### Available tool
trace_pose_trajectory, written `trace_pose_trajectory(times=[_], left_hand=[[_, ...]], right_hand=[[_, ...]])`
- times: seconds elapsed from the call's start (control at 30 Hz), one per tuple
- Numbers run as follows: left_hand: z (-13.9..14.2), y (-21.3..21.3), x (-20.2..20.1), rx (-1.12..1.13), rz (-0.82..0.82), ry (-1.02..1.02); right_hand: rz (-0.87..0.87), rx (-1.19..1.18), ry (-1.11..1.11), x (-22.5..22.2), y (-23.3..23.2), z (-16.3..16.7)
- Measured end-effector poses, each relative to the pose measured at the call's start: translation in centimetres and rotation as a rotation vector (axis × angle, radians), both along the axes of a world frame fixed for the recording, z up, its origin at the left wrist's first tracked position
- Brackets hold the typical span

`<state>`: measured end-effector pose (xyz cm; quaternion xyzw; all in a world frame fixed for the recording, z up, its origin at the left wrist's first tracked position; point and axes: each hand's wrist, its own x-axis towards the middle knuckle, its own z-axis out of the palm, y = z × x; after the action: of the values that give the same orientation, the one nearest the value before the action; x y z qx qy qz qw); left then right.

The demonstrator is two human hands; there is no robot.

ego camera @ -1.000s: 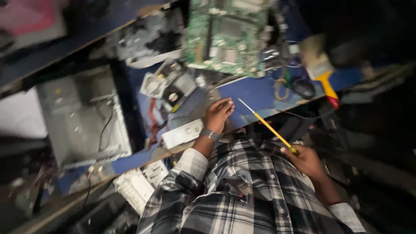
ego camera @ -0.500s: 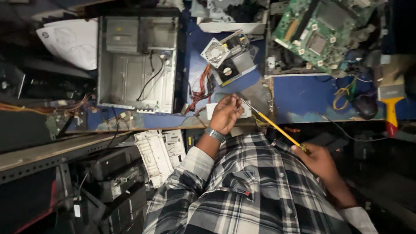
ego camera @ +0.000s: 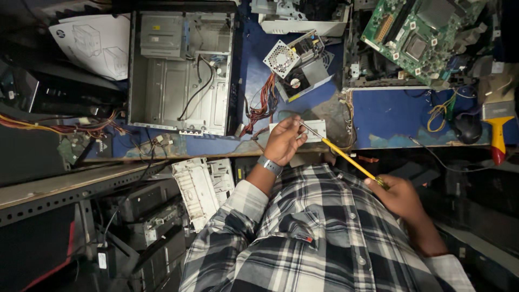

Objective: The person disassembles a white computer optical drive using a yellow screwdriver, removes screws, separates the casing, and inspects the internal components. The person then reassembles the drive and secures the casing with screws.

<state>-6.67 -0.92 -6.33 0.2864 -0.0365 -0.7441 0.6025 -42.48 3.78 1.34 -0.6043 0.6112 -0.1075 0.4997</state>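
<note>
Barely shifted since half a second ago, left hand pinches the long yellow-shafted screwdriver's tip, steadying it on the blue workbench; right hand grips its handle.

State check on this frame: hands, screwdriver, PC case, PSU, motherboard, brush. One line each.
left hand: pinching the screwdriver's metal tip over a small white part on the bench
right hand: closed around the screwdriver's handle end
screwdriver: yellow shaft, held at both ends, slanted across the bench edge
computer case: lying flat, side panel off, mostly gutted, loose cables inside
power supply: cover off, fan exposed, wires trailing
motherboard: out of the case, lying bare
brush: lying idle, untouched
</note>
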Motion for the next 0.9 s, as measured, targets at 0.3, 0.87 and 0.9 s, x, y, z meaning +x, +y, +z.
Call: trace_pose_trajectory(times=[0.3, 0.87, 0.9], left_hand=[[-1.4, 0.3, 2.2, -0.064, -0.114, -0.459], [-4.5, 3.3, -1.6, 0.181, -0.195, -0.058], [-4.5, 3.3, -1.9, 0.195, -0.206, -0.073]], right_hand=[[0.006, 0.173, -0.180, -1.5, 1.3, -1.9], [-0.362, 0.400, -0.119, 1.8, 10.9, -0.2], [-0.390, 0.398, -0.070, 2.1, 11.4, 0.0]])
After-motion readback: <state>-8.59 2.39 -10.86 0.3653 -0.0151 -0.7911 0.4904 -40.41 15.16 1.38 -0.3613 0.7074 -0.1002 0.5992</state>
